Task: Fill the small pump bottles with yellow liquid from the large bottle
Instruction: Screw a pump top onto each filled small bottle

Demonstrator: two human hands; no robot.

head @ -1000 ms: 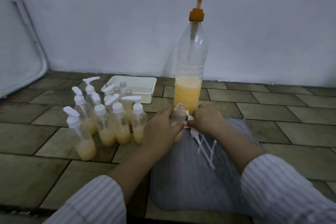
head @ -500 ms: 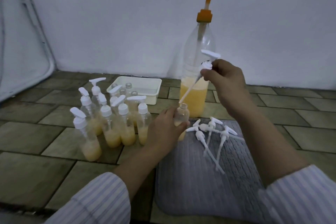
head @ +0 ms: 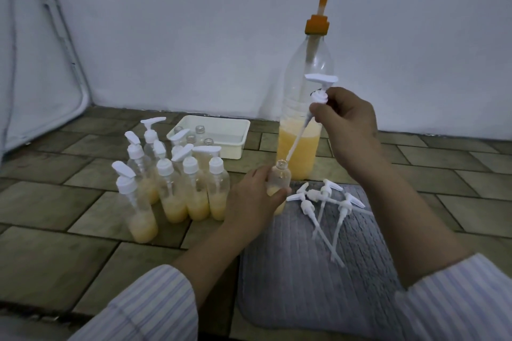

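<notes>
At frame centre, the small bottle (head: 279, 180) is gripped by the left hand (head: 255, 196). A pump head (head: 318, 91) is pinched at its collar by the right hand (head: 346, 122), tube tip at the bottle mouth. The light, probably slippery bottle is best held around its body.

There is one view only, from a camera worn on the person's head, so no second view shares any of the scene. It looks forward and down across a tiled floor (head: 55, 257) toward a pale wall (head: 194, 22), which closes the upper half of the picture. The lens is wide: the striped sleeves (head: 155, 304) enter large at the bottom corners, and the curved frame at the left edge bows. The camera sits close above a grey mat (head: 304, 271) at the lower middle, low to the floor, with both forearms reaching away from it toward the centre. The floor's far edge, where it meets the wall, runs across the middle height.
</notes>
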